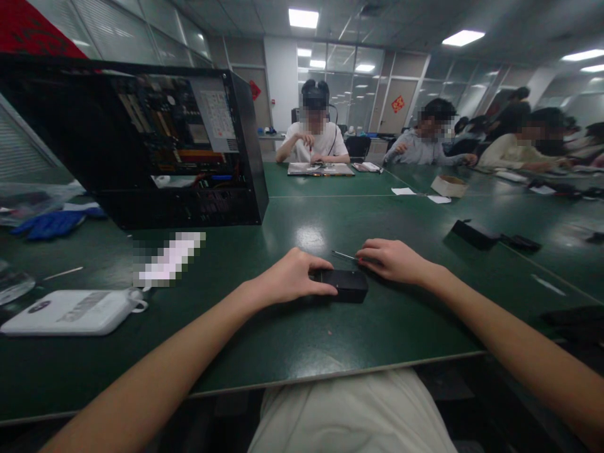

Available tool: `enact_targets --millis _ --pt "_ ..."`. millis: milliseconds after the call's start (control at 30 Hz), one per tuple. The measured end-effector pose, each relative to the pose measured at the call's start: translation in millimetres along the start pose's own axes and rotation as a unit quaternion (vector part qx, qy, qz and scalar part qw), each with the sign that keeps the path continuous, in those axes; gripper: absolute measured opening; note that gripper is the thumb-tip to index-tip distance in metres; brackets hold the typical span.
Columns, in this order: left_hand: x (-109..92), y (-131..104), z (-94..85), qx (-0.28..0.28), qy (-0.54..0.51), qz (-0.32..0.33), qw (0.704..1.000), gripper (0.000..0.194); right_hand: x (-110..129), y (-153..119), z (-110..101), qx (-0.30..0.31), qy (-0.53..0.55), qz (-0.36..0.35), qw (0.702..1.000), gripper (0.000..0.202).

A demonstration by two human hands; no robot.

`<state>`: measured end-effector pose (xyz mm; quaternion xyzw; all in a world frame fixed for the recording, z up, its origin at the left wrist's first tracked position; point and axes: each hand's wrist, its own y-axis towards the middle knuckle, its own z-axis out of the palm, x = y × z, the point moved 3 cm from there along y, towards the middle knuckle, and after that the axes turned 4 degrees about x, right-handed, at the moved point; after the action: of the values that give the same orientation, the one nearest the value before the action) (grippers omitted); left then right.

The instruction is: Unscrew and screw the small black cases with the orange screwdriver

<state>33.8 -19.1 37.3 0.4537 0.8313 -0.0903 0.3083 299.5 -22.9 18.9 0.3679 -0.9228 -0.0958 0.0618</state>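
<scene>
A small black rectangular box (352, 286) lies on the green table in front of me. My left hand (295, 275) grips its left end, thumb on the near side and fingers on the far side. Just beyond the box's right end, my right hand (394, 259) rests low over the table with its fingers curled round a screwdriver (345, 255). The screwdriver's thin metal shaft points left, and a bit of its red handle shows under the fingertips. Most of the handle is hidden by the hand.
An opened black computer case (250, 157) stands at the left. Near me lie a white power bank (70, 313) and blue gloves (51, 223). To the right are another black box (474, 234) and a cardboard box (449, 185). Across the table a person (315, 141) works over a flat panel; others sit farther right.
</scene>
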Motion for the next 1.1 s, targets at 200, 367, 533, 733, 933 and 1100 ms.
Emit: enact_targets --millis 200,367,533,733,933,1100 --pt "7 3 -12.8 -0.074 -0.044 -0.023 0.996 0.046 28 2 -17 -0.117 0.135 -0.037 0.983 0.036" --pt "39 6 -23.1 -0.09 -0.035 -0.08 0.992 0.052 38 9 -10 -0.12 0.154 -0.026 0.98 0.036" --pt "66 7 -23.1 -0.096 -0.012 -0.106 0.99 0.042 44 8 -2 -0.06 0.163 -0.027 0.984 0.048" --pt "70 3 -20.3 -0.175 0.095 -0.085 0.976 0.029 68 4 4 -0.015 0.124 -0.026 0.992 0.075" --pt "62 3 -13.8 -0.164 0.135 -0.045 0.976 0.027 72 6 15 -0.019 0.161 -0.008 0.987 0.058" --pt "64 7 -8.1 -0.139 0.165 -0.03 0.976 0.029 64 5 10 -0.048 0.185 0.01 0.982 0.057"
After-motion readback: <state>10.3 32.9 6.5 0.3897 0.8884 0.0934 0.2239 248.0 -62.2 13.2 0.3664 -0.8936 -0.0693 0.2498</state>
